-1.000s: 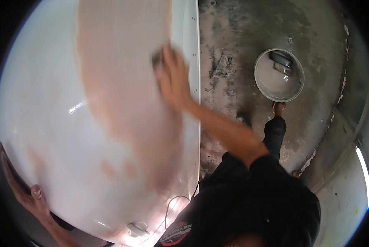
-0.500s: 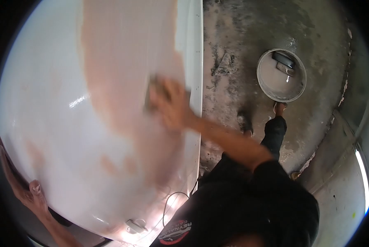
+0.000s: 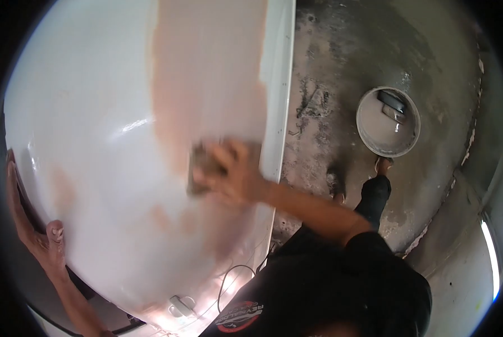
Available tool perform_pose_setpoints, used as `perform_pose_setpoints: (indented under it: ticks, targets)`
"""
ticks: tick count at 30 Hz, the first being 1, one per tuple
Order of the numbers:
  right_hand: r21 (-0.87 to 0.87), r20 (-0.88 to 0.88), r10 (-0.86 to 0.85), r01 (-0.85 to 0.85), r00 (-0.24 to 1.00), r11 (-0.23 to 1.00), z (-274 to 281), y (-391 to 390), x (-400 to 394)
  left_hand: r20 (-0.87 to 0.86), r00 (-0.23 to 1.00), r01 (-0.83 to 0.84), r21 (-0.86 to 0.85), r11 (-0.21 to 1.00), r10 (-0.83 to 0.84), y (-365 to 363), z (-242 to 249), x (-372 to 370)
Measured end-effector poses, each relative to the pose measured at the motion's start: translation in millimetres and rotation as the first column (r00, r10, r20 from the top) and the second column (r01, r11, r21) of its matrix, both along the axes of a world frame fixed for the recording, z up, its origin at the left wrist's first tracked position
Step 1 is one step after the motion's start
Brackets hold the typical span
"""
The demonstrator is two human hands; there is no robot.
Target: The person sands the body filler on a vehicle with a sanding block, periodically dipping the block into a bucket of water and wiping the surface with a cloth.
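Note:
A large white panel [image 3: 111, 168] with pinkish-brown patches fills the left half of the view. My right hand [image 3: 234, 171], somewhat blurred, is wrapped over a dark flat block [image 3: 198, 174] that lies against the panel near its right side. At the panel's lower left edge is my left hand [image 3: 44, 241], its thumb apart on the white surface and its fingers stretched along the edge, with nothing held in it.
On the wet floor [image 3: 341, 56] stands a round bucket [image 3: 369, 140] of cloudy liquid with a dark block in it, beside my foot [image 3: 384, 165]. A cable [image 3: 223, 281] and a small pale object [image 3: 181, 306] are at the panel's lower end.
My right hand and the block have moved down the panel toward me. The camera view has shifted, so the panel and bucket appear slightly displaced. My left hand stays at the edge.

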State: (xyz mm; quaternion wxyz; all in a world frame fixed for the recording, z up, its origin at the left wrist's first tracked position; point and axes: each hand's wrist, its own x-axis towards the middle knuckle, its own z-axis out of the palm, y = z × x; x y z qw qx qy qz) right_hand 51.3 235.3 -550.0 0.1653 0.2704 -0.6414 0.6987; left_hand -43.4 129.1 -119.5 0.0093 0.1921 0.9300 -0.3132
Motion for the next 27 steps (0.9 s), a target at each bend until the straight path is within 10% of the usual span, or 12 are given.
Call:
perform_pose_setpoints:
  ticks: [1, 6, 8, 12, 13, 18, 20, 22, 27]
  targets:
    - [0.186, -0.084, -0.043, 0.058, 0.996, 0.981, 1.6, 2.6, -56.2, 0.003, 1.0, 0.006, 0.019, 1.0, -0.006, 0.4, -1.0, -1.5]
    - [-0.027, 0.375, -0.217, 0.245, 0.901, 0.969, 40.6, 35.6, -290.8, -0.02, 0.999, 0.029, 0.002, 1.0, -0.029, -1.8, -1.8, -3.1]
    - [-0.012, 0.419, -0.045, 0.055, 0.907, 0.998, 32.1, 25.3, -270.2, -0.018, 0.999, 0.043, 0.003, 0.999, -0.043, -0.6, -4.2, -2.5]
    - [0.17, 0.119, -0.248, 0.226, 0.961, 0.959, 53.3, -0.1, -49.9, -0.023, 0.999, 0.024, 0.024, 0.999, -0.024, -0.2, -5.0, -5.2]
    - [-0.047, 0.031, -0.255, 0.256, 0.967, 0.966, 36.5, -16.7, 3.3, -0.025, 1.0, 0.01, 0.026, 1.0, -0.009, -0.9, -3.9, -3.6]
    - [0.214, -0.074, -0.207, 0.218, 0.976, 0.952, 28.5, 13.3, -139.9, 0.027, 1.0, 0.016, -0.03, 0.999, -0.015, -4.2, 3.0, -0.1]
    - [-0.123, 0.253, -0.236, 0.273, 0.938, 0.954, 37.7, 22.5, -258.0, -0.019, 0.999, 0.031, -0.015, 0.999, -0.031, 2.3, -1.0, -7.6]
    - [-0.046, 0.354, -0.3, 0.337, 0.886, 0.94, 25.0, 20.3, -335.4, -0.052, 0.998, -0.032, 0.033, 0.999, 0.034, 11.6, -10.1, 0.3]
    - [0.018, 0.391, -0.204, 0.214, 0.897, 0.977, 45.2, 7.7, -171.2, -0.073, 0.996, -0.055, 0.013, 0.998, 0.056, 20.1, -10.7, 6.4]
